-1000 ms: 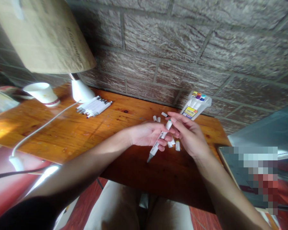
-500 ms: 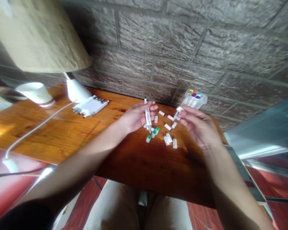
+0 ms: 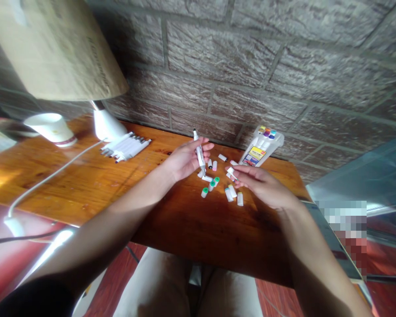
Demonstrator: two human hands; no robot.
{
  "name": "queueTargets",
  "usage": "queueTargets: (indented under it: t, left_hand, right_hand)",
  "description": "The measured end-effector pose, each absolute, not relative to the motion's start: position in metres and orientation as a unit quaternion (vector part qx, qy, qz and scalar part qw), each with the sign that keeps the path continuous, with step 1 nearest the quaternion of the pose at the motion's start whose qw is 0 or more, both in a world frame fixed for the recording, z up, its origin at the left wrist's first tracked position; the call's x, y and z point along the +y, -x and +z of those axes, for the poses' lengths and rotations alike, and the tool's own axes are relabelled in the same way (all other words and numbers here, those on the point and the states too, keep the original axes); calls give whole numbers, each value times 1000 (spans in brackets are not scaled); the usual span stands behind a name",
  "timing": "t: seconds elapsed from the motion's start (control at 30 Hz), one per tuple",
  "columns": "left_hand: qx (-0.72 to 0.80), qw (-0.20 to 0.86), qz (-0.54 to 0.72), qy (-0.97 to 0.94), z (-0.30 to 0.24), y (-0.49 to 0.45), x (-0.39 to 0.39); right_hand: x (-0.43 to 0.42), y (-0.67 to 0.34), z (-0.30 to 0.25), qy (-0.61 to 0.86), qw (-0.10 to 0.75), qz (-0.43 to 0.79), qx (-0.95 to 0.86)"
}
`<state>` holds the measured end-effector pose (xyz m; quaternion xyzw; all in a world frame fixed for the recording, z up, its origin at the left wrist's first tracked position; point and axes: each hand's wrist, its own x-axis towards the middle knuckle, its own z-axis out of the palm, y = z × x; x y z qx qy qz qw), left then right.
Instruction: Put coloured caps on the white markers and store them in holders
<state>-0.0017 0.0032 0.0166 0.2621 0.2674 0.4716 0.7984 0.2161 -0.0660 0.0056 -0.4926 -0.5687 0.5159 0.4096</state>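
Observation:
My left hand is closed round an uncapped white marker, which stands nearly upright with a dark tip at the top and a grey lower end. To the right, my right hand pinches a white marker cap between thumb and fingers. Several loose caps lie on the table between and below both hands, among them green-topped caps and a cap with a yellow edge. Behind my right hand a clear marker case leans near the wall with several coloured markers inside.
Several white markers lie side by side by the lamp base. A paper cup stands at the left of the wooden table. The lamp's white cord crosses the left part. A brick wall rises behind.
My right hand has moved left and down with the cap, uncovering the case's label. My left hand has shifted slightly left with the marker, showing a black-ended cap behind it.

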Motion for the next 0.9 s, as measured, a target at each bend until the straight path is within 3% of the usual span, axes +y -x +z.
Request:
queueTargets:
  t: [0.17, 0.4, 0.7, 0.9]
  left_hand:
    - [275, 786, 477, -280, 16, -1, 3]
    - [266, 779, 478, -307, 13, 0, 2]
    - [265, 780, 453, -339, 14, -1, -1]
    - [267, 767, 449, -373, 12, 1, 0]
  right_hand:
    - [-71, -210, 7, 422, 311, 511, -681]
    - [-73, -199, -11, 431, 226, 443, -753]
    - [-70, -209, -3, 431, 258, 418, -757]
    - [-74, -191, -2, 486, 308, 190, -795]
